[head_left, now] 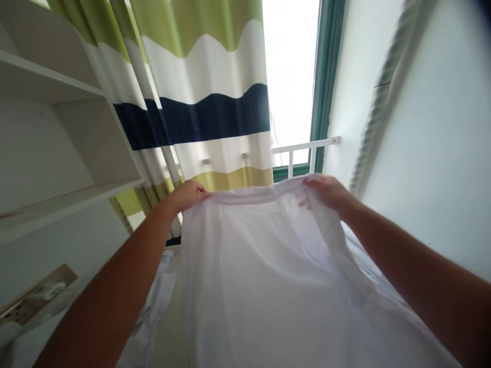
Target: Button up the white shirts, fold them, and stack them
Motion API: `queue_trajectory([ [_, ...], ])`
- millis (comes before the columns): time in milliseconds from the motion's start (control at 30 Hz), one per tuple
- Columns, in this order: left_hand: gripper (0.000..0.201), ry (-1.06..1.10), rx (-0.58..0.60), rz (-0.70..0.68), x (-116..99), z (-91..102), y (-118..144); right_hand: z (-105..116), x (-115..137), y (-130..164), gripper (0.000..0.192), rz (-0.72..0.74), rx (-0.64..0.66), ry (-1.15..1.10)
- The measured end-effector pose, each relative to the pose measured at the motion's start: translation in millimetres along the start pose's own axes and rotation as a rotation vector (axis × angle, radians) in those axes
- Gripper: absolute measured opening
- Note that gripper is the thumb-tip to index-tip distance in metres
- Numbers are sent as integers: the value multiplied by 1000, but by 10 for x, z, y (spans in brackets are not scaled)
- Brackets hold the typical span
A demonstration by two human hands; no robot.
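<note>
A thin white cloth garment [264, 266] hangs stretched out in front of me, with a folded band along its upper edge. My left hand [191, 194] pinches that edge at its left end. At the right end, my right hand [326, 189] grips the same edge, fingers partly behind the fabric. Between the hands the band runs nearly straight, slightly higher on the right. The cloth's lower part falls out of the frame, so its full shape is hidden.
Open white shelves [72, 84] stand on the left, above a power strip [38, 291]. A striped curtain [215, 112] covers part of the window [293, 71]. A white rail [303, 146] lies ahead, a pale wall [433, 128] on the right. Crumpled white fabric [153, 306] lies lower left.
</note>
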State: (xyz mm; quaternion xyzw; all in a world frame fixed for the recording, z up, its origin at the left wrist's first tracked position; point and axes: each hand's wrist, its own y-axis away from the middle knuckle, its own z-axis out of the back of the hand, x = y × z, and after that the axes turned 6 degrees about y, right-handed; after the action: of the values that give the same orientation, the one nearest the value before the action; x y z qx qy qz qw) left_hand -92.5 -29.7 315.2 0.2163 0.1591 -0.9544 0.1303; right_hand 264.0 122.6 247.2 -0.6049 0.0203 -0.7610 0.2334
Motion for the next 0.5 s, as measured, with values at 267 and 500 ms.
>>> queue_trajectory([
  [267, 18, 44, 120, 103, 956, -1403, 71, -681, -1559, 197, 25, -103, -43, 179],
  [500, 36, 57, 6, 234, 1535, -1979, 377, -913, -2187, 219, 24, -221, 65, 331],
])
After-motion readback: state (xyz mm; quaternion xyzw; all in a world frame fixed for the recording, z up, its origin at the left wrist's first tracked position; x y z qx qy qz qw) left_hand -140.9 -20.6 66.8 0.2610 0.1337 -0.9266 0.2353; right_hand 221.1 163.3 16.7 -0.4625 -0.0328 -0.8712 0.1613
